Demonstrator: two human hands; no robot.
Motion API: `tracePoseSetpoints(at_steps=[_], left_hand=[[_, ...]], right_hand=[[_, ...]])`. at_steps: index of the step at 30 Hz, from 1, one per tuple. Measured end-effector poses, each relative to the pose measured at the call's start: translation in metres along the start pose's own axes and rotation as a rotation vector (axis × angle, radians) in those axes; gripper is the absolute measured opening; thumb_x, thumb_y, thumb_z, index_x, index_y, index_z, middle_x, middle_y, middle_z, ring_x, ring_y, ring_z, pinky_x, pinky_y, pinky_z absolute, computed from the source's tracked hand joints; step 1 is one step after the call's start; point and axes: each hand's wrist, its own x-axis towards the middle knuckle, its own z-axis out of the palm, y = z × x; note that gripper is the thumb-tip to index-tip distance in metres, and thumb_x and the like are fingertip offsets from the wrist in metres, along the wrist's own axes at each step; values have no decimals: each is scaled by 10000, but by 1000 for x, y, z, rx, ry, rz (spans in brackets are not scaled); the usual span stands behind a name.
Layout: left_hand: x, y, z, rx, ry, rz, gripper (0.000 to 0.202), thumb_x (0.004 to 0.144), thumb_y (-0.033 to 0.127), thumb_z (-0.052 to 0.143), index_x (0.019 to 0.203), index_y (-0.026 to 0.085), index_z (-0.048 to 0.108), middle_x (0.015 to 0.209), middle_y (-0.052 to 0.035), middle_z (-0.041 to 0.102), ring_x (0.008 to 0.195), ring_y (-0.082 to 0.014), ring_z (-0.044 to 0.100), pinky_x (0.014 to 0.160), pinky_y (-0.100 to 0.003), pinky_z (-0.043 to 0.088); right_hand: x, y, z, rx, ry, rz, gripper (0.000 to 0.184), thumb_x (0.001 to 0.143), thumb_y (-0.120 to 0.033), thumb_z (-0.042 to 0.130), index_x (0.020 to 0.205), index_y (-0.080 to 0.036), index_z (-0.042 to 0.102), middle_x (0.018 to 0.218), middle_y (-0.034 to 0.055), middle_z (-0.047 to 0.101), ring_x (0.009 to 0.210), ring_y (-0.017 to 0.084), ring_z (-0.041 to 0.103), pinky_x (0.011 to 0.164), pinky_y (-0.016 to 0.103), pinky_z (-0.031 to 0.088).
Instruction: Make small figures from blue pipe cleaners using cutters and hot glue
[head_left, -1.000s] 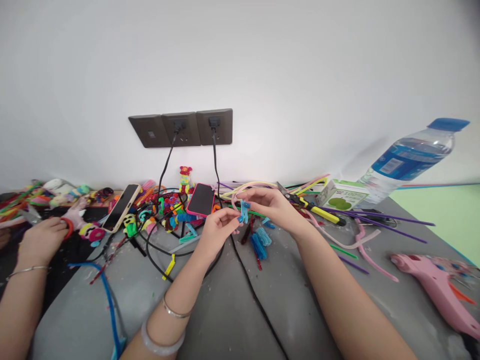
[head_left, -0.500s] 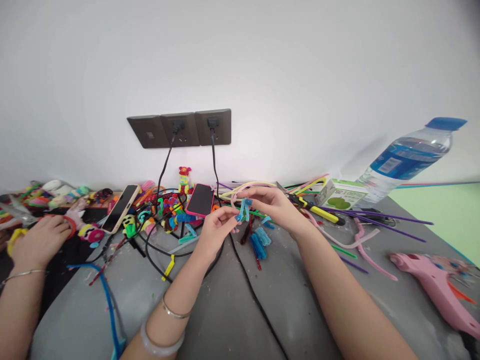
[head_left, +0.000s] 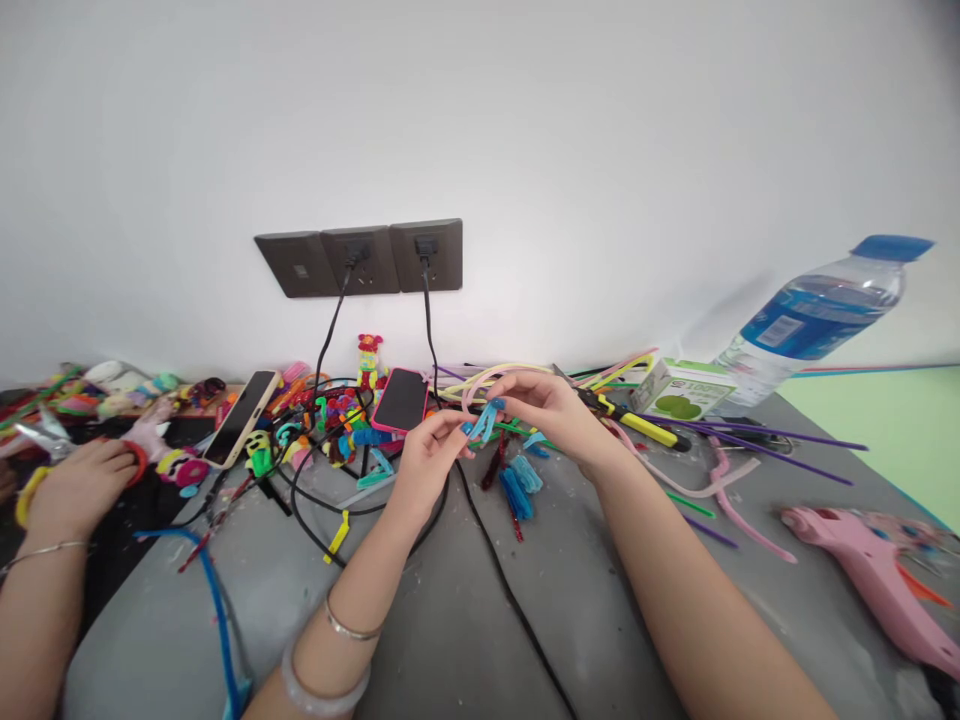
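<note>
Between my two hands is a bent piece of light blue pipe cleaner (head_left: 486, 424), raised above the table. My left hand (head_left: 431, 455) pinches its left side with thumb and fingertips. From the right, my right hand (head_left: 546, 412) grips its upper end between thumb and forefinger. Below them on the table lie short folded bundles of blue pipe cleaner (head_left: 516, 492), dark and light. A dark red fuzzy piece (head_left: 493, 465) rests beside these bundles. My fingertips partly cover the held piece.
A co-worker's hand (head_left: 79, 485) holds scissors at the left. Black cables (head_left: 499, 575) cross the grey table. Two phones (head_left: 401, 400), pipe-cleaner figures, a yellow-black cutter (head_left: 649, 428), a juice box (head_left: 682, 388), a water bottle (head_left: 817, 310) and a pink glue gun (head_left: 862, 565) lie around.
The blue piece has tilted and its ends sit closer together. My left hand has shifted slightly left and down. At the left, the co-worker's scissors have turned a little.
</note>
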Motion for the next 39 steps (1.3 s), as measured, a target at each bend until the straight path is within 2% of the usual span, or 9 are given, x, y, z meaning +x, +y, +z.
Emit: tracePoseSetpoints(at_steps=[8,19,24,30,35,39], left_hand=[[1,0,-1,13,-1,60,226,748,324,763,911,176,717,926,-62,695,781,-147,622,653,-242,524],[-2,3,-2,78,4,92,245,798,404,725,905,184,708,809,-32,688,650,-121,605,654,-247,517],[-1,0,-2,31,-5,121,276,806,435,722,925,186,705,889,-50,693,717,-134,629,665,-252,537],[2,-3,-4,19,46,144,216,762,337,767,916,199,704,944,-50,695,842,-162,647,670,-242,541],[2,-1,-2,22,55,108,189,762,274,733,926,194,684,869,-33,685,701,-122,612,609,-221,516],[1,2,0,49,57,103,224,734,244,735,942,192,672,851,-26,669,661,-103,558,534,-183,455]], right_hand=[[-1,-4,1,17,63,48,228,787,-401,757,822,-181,705,948,63,740,775,155,659,727,294,550],[-1,-1,0,13,70,73,251,775,-414,766,832,-177,707,952,71,741,804,163,675,731,291,564],[0,-4,1,20,64,73,252,773,-416,764,818,-176,703,928,64,739,759,147,667,720,283,561],[0,-5,2,23,26,72,234,783,-392,757,800,-169,688,905,58,729,739,139,655,691,270,553],[-1,-5,2,22,15,71,230,790,-385,753,804,-166,682,887,53,720,725,135,650,676,264,547],[0,-4,2,22,12,72,259,782,-407,758,803,-164,672,884,57,716,727,140,654,675,268,549]])
